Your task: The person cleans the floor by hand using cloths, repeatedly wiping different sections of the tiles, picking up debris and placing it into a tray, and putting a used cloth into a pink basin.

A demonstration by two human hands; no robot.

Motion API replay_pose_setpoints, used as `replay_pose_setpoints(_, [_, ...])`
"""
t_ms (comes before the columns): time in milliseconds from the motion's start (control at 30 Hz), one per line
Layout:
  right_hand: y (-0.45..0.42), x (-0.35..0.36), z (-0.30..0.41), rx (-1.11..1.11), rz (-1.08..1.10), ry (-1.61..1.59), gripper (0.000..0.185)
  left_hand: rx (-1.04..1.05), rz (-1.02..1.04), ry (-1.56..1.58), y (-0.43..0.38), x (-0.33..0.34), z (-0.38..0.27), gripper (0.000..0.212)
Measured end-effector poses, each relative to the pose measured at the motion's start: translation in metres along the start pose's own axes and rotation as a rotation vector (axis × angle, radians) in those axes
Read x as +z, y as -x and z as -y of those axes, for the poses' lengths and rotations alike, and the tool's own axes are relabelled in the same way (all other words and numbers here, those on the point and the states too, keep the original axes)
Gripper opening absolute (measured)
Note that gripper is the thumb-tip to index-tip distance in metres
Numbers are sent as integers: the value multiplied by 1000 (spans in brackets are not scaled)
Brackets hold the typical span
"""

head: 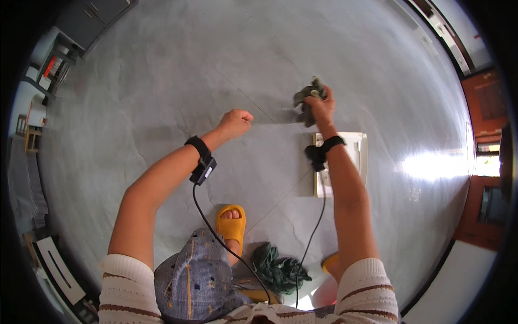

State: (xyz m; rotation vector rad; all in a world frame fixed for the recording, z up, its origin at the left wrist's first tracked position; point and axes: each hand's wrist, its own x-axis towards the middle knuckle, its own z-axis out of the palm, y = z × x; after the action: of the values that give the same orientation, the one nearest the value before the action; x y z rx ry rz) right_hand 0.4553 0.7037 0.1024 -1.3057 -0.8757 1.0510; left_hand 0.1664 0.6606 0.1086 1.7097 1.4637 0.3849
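Note:
My right hand (323, 108) is closed around a crumpled grey-green cloth (306, 115), held out over the grey floor (259, 73). Folds of it stick out above and to the left of my fingers. My left hand (235, 124) hovers to the left of it, fingers curled in a loose fist, with nothing visible in them. Beneath my right forearm lies a shallow white box (362, 148), partly hidden by the arm; its contents are hard to make out. A dark green cloth (279, 269) lies bunched between my feet.
Black straps with small devices circle both wrists, and a left cable (206, 216) and a right cable (313, 235) hang towards my body. A yellow slipper (231, 227) is on my left foot. Dark cabinets (81, 24) and a reddish-brown wooden door (483, 210) stand at the room's edges.

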Motion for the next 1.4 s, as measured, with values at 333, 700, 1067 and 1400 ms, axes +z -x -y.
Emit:
replay_pose_setpoints(333, [-83, -24, -37, 163, -17, 1255, 65, 43, 50, -58, -82, 43, 1, 36])
replay_pose_setpoints(700, [130, 41, -61, -139, 118, 1296, 68, 682, 288, -379, -18, 82, -9, 85])
replay_pose_setpoints(1067, [-87, -24, -34, 61, 96, 1349, 47, 591, 93, -324, -229, 137, -106, 75])
replay_pose_setpoints(1400, [54, 0, -58, -182, 102, 1347, 47, 599, 184, -405, -80, 115, -46, 84])
